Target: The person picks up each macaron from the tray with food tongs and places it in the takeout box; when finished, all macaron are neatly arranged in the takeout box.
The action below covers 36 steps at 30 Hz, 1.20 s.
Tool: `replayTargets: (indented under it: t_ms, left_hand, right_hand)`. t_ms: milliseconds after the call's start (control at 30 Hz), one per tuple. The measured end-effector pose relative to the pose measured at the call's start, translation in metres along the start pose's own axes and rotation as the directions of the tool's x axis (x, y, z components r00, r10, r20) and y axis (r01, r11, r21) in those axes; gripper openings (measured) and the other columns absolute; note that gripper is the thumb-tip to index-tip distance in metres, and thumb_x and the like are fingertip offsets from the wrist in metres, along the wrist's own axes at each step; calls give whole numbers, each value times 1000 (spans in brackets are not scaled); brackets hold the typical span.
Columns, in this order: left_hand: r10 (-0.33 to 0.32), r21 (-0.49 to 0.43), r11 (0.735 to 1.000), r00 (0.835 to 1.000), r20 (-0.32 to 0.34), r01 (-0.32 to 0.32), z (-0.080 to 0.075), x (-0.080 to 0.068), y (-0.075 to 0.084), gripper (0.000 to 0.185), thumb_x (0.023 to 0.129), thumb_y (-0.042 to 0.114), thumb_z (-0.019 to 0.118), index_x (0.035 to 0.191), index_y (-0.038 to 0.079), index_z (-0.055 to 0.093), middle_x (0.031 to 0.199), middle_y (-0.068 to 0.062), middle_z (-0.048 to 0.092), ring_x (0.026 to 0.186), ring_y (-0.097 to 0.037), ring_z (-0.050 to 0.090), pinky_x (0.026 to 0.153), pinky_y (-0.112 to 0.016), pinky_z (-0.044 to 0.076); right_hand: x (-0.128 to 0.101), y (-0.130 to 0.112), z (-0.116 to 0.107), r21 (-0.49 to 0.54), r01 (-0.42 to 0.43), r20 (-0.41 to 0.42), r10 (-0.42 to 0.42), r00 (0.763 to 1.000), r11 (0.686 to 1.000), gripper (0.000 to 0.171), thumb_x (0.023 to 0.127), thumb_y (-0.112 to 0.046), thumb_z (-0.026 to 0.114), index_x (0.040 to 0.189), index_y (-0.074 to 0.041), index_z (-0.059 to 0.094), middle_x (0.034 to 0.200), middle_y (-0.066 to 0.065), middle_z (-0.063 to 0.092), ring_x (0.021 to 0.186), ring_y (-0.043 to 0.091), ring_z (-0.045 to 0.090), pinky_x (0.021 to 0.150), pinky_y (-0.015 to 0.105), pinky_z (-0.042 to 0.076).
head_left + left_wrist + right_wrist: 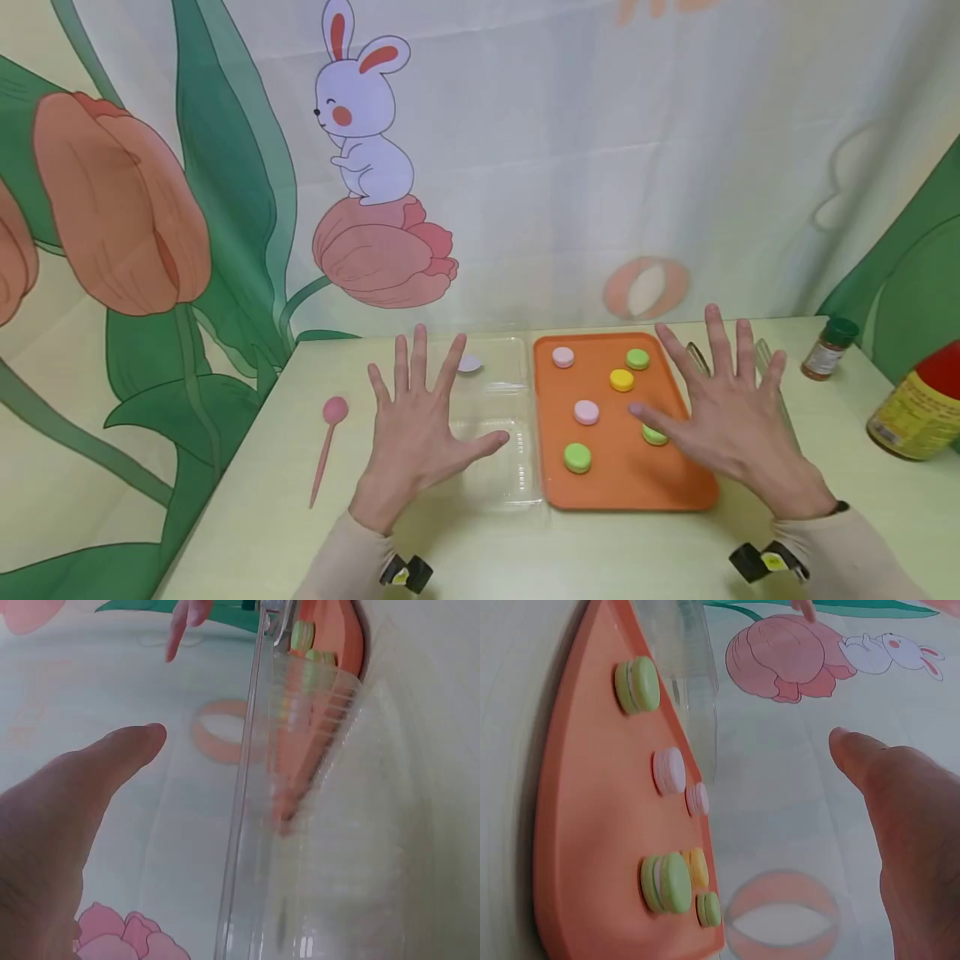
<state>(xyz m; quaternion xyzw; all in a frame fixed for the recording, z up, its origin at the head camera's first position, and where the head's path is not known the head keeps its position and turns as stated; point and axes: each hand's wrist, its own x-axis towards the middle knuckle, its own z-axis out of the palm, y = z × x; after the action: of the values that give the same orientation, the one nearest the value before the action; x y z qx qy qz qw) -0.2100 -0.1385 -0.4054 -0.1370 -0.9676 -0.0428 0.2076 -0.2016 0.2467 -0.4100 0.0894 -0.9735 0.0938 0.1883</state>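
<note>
My left hand (420, 437) is held with fingers spread above a clear plastic box (498, 492), holding nothing. Part of the box is hidden under that hand. Spread just as wide, my right hand (731, 421) hovers over the right side of an orange tray (622, 487), also holding nothing. On the tray lie several macarons: green ones (577, 457), pink ones (587, 412) and a yellow one (622, 380). In the right wrist view, the thumb (907, 795) stands apart from the macarons. A slim metal utensil (784, 417), perhaps tongs, is mostly covered by the right hand.
A pink spoon (330, 442) lies at the left of the table. By the box's far part is a small white object (470, 363), partly hidden. At the right stand a green-capped jar (828, 350) and a yellow container with a red top (918, 408). A printed curtain (525, 167) hangs behind.
</note>
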Motion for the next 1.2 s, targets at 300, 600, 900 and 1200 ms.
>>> replayTargets:
  t_ms: [300,600,900,1200]
  left_hand:
    - [-58,-151,988,995,-85,45,-9,-17,-35,120,71,91,61,167,36,16,174,-13,7,156,-40,22,116,-66,34]
    - [-162,-347,927,987,-24,143,2,-47,-61,105,79,76,71,165,34,27,169,-10,26,143,-35,45,99,-64,50]
    - [-180,-586,796,984,7,149,32,-71,-72,104,81,50,85,164,22,29,164,-7,32,148,-30,37,115,-59,38]
    - [-163,-681,714,984,65,164,51,-86,-77,102,83,43,86,164,21,28,159,-11,41,141,-33,47,111,-53,45]
  right_hand:
    - [-11,30,-5,28,-54,-52,56,997,998,106,85,-76,65,168,-34,14,173,17,-13,150,59,8,93,86,29]
    - [-27,68,4,271,-256,-119,296,948,928,94,92,-58,69,164,-11,28,152,33,31,122,58,42,79,73,42]
    - [-51,93,26,347,-353,-4,378,926,869,100,94,-57,69,159,5,26,141,40,35,124,54,37,86,68,39]
    - [-60,102,50,323,-376,7,395,919,869,99,94,-58,68,151,15,32,131,40,42,116,54,41,86,68,39]
